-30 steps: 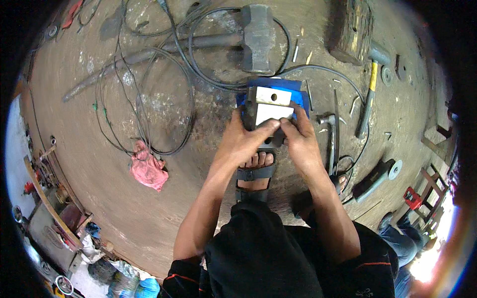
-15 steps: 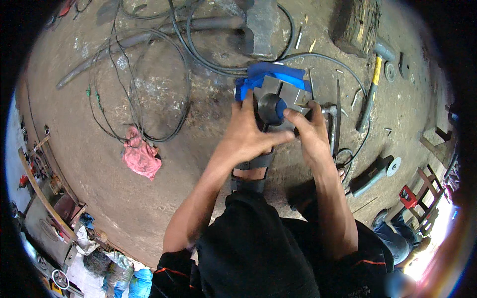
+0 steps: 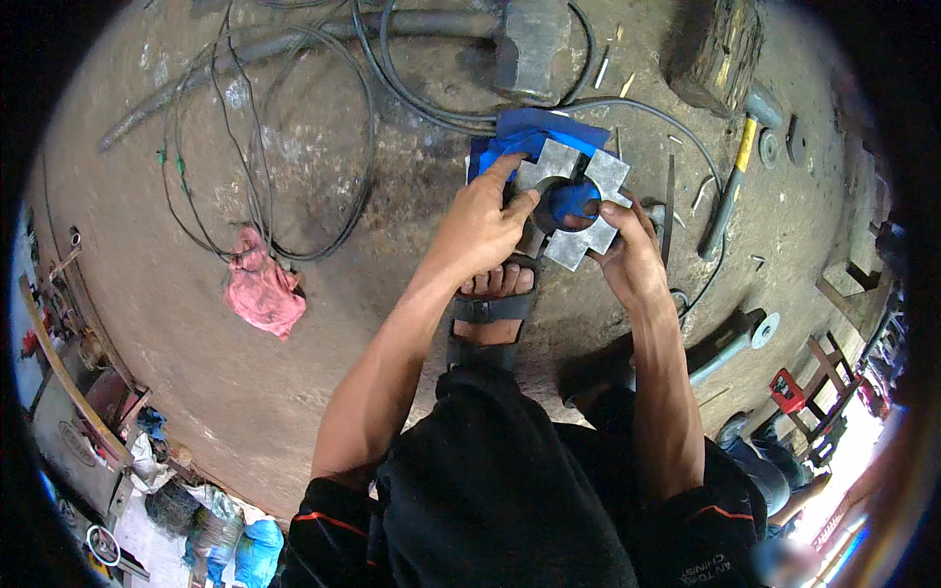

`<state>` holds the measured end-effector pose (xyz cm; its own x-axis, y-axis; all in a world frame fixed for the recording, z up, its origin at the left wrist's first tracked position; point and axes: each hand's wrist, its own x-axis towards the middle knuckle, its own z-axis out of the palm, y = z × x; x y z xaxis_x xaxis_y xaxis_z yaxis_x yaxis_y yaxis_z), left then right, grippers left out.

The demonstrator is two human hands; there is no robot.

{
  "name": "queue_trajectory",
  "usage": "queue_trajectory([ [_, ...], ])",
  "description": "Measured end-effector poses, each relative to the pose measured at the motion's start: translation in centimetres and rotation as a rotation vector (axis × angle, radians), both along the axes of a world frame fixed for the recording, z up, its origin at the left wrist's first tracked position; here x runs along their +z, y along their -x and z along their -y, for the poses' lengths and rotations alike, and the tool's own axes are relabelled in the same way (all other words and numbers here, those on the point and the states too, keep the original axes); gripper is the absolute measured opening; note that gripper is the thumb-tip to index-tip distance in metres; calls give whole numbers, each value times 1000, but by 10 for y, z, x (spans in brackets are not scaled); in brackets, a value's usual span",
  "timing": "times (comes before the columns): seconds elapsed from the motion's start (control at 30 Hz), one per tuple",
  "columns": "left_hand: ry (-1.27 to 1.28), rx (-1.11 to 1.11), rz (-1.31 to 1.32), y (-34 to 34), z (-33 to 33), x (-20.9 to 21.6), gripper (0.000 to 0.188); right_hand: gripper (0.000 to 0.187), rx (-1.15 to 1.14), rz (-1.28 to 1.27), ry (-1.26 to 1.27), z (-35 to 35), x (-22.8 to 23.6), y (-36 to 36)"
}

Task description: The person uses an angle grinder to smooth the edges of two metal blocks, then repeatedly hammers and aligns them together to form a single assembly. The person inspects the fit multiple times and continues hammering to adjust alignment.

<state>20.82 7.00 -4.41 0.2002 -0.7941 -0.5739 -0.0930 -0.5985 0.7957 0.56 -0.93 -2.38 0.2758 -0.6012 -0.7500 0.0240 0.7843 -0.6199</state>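
A thick grey metal block (image 3: pixel 569 252) with square notches round its edge and a large round bore is between my hands, its flat notched face turned up. My left hand (image 3: pixel 480 223) grips its left side, with the thumb near the bore. My right hand (image 3: pixel 629 253) has the right side, thumb on the upper face and fingers mostly hidden beneath. Blue sheet material (image 3: pixel 549 122) lies just beyond the block and shows through the bore. Whether the block rests on anything is hidden.
A sandalled foot (image 3: pixel 490 309) is just below the block. Around lie looped black cable (image 3: pixel 371 176), a large sledgehammer (image 3: pixel 532 54), a log (image 3: pixel 716 54), a yellow-handled hammer (image 3: pixel 727 196), an angle grinder (image 3: pixel 730 351) and a pink rag (image 3: pixel 263 294). Another person's legs (image 3: pixel 760 465) appear lower right.
The block has turned and tilted in my hands, so its notched face now shows. My left thumb has drawn back from below the block to its left side.
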Motion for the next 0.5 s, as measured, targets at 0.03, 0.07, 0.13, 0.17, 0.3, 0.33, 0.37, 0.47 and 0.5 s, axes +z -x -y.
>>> queue_trajectory([
  [0.03, 4, -10, 2, -1, 1, 0, 48, 66, 17, 3, 10, 0, -1, 2],
  [0.07, 1, -19, 6, -2, 1, 1, 49, 66, 36, 8, 23, -1, -3, 3],
  [0.13, -3, -28, 7, -4, 2, 2, 49, 65, 56, 11, 44, -3, -5, 4],
  [0.17, -4, -30, 4, -6, 2, 2, 49, 65, 58, 11, 51, -4, -5, 5],
  [0.3, -10, -27, -4, -7, 4, 4, 48, 68, 36, 1, 56, -8, -3, 3],
  [0.33, 1, -22, -14, -7, 4, 4, 49, 70, 21, 19, 59, -9, -2, 2],
  [0.37, 0, -21, -24, -7, 4, 4, 50, 71, 23, 8, 59, -10, -1, 1],
  [0.47, 2, -20, -6, -5, 3, 4, 51, 70, 38, 9, 68, -13, 3, -1],
  [0.5, 8, -22, 6, -4, 3, 4, 51, 69, 48, 3, 72, -14, 5, -2],
])
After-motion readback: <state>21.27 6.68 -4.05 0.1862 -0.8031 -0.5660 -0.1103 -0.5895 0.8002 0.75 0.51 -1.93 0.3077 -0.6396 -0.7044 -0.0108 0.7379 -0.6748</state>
